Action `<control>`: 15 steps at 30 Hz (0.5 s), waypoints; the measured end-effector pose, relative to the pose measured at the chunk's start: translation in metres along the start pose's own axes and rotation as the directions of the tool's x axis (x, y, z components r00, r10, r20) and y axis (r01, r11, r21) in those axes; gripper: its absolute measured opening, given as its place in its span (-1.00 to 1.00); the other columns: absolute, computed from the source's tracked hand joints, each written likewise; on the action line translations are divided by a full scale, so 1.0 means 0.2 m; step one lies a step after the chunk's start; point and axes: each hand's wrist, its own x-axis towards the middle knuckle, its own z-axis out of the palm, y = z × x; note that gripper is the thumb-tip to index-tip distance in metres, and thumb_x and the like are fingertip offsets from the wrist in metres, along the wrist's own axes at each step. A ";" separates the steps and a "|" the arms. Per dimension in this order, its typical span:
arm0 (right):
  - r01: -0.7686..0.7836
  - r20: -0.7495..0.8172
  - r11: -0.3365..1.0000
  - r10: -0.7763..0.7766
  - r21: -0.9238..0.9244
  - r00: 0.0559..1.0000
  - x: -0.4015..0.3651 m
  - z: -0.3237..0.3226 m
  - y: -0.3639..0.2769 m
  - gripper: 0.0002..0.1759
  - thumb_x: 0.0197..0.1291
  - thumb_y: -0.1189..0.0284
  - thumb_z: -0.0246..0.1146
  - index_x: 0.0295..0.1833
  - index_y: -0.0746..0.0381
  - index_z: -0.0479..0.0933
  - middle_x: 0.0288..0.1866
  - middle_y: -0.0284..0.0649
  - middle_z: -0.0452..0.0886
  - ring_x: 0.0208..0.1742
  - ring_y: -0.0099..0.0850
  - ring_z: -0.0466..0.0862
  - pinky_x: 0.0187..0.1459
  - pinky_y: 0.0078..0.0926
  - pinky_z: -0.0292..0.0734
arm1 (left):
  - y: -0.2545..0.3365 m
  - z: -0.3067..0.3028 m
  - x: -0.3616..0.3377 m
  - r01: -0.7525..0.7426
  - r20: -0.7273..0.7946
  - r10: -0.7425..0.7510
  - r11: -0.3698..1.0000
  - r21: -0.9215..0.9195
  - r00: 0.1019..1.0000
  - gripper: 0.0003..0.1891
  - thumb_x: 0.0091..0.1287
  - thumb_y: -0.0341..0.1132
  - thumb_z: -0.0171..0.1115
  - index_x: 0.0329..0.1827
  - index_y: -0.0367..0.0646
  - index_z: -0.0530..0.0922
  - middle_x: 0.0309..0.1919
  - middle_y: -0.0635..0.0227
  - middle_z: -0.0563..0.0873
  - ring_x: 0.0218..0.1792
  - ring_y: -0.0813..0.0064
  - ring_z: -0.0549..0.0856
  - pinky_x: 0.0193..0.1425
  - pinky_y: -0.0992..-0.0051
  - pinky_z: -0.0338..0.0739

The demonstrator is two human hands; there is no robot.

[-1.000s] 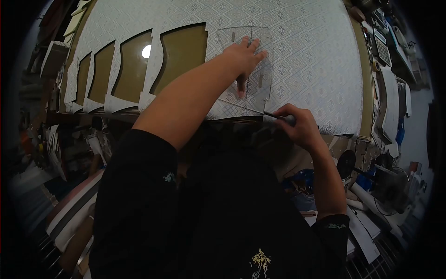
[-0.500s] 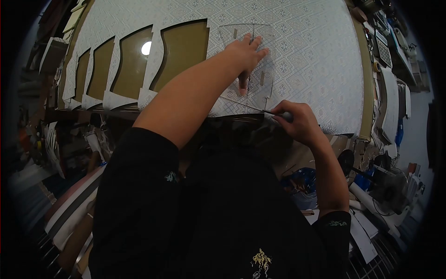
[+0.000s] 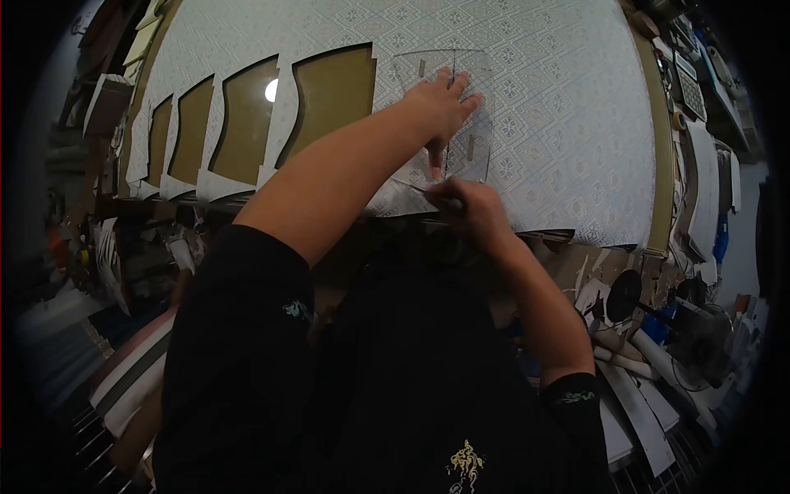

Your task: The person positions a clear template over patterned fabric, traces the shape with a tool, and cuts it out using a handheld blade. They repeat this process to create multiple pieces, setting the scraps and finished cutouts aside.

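Note:
My left hand [image 3: 443, 107] is spread open and presses a clear template [image 3: 480, 132] flat on a pale patterned sheet [image 3: 568, 123]. Dark lines and small marks show on the template. Close below its thumb, my right hand [image 3: 467, 206] is closed around a thin-bladed knife [image 3: 420, 188], tip pointing left along the template's lower edge. The fingers hide most of its grey handle. Left of the template the sheet has several curved openings [image 3: 333, 95], with the olive surface below showing through.
A calculator [image 3: 690, 86] and white strips [image 3: 699, 173] lie beyond the table's right edge [image 3: 661, 206]. A dark fan [image 3: 699, 333] stands at lower right. Rolls of material [image 3: 136, 370] lean at lower left, with scraps [image 3: 592, 296] below the table's front.
My right hand has moved left with the knife, along the lower edge of the template to beneath my left thumb. My left hand stays on the template. The view has shifted slightly.

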 end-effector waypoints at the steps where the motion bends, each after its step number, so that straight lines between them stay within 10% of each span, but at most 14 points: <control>1: 0.022 -0.055 0.999 -0.020 0.023 0.998 0.05 0.09 -0.03 -0.76 0.24 0.60 0.48 0.01 0.21 0.70 -0.14 -0.11 0.85 -0.06 -0.12 0.88 -0.04 -0.26 0.74 | 0.00 0.00 0.00 -0.002 -0.005 0.002 1.000 0.003 1.000 0.68 -0.39 0.23 0.88 0.85 0.04 -0.05 0.82 -0.09 -0.13 0.78 -0.23 -0.03 0.72 -0.06 0.28; 7: 0.120 -0.298 0.988 -0.143 -0.093 0.944 0.19 0.37 -0.13 -0.81 0.23 0.53 0.46 -0.08 0.20 0.61 -0.14 -0.08 0.83 -0.17 0.01 0.82 -0.19 -0.07 0.69 | -0.01 0.00 0.00 -0.013 -0.022 0.013 1.000 0.007 1.000 0.67 -0.38 0.22 0.88 0.85 0.05 -0.05 0.81 -0.09 -0.12 0.78 -0.25 -0.01 0.72 -0.07 0.29; 15: 0.206 -0.189 0.977 -0.192 0.053 0.963 -0.09 0.16 -0.10 -0.75 0.26 0.58 0.43 0.05 0.19 0.67 0.01 -0.09 0.85 -0.03 -0.05 0.86 -0.03 -0.20 0.78 | -0.01 0.01 0.00 -0.009 -0.016 0.009 1.000 -0.006 1.000 0.68 -0.38 0.19 0.89 0.85 0.09 -0.07 0.82 -0.04 -0.13 0.79 -0.22 -0.04 0.74 -0.07 0.24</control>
